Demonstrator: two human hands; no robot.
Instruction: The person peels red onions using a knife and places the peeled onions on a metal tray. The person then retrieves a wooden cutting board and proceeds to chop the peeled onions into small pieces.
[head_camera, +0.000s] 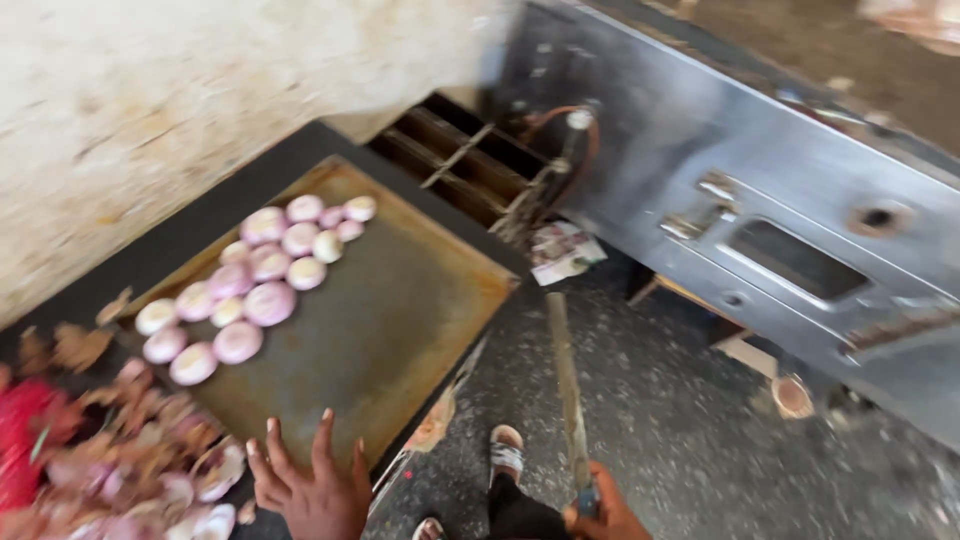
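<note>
Two bare hands sit lowest in view. Left hand (312, 487) rests with fingers spread apart on the near edge of a flat, dark, worn rectangular metal tray (390, 320), gripping nothing. Right hand (603, 512) is clamped around the handle of a long, thin, blurred knife (567, 385) pointing away over the speckled grey floor (700, 420). Peeled pale purple onion halves (250, 290) lie in rows on the tray's far left part. Loose onion skins (150, 460) pile beside the left hand. A sandalled foot (506, 455) stands between the hands.
</note>
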